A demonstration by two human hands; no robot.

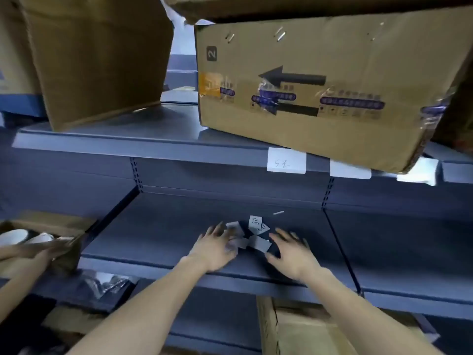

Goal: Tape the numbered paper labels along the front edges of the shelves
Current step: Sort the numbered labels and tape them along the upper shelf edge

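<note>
Several small paper labels (pixel 256 224) lie in a loose heap on the grey middle shelf (pixel 158 226); one reads "50". My left hand (pixel 217 244) lies on the left side of the heap, its fingers spread over two slips. My right hand (pixel 291 249) hovers at the heap's right side with fingers spread and holds nothing. On the front edge of the upper shelf (pixel 143 147) a white label marked "52" (pixel 286 160) hangs, with two more white labels (pixel 350 169) to its right.
A large cardboard box (pixel 320 85) with a black arrow overhangs the upper shelf's edge on the right; another box (pixel 97 60) stands at left. Another person's arm (pixel 28 262) reaches in at far left by an open carton. A carton (pixel 307 329) sits below.
</note>
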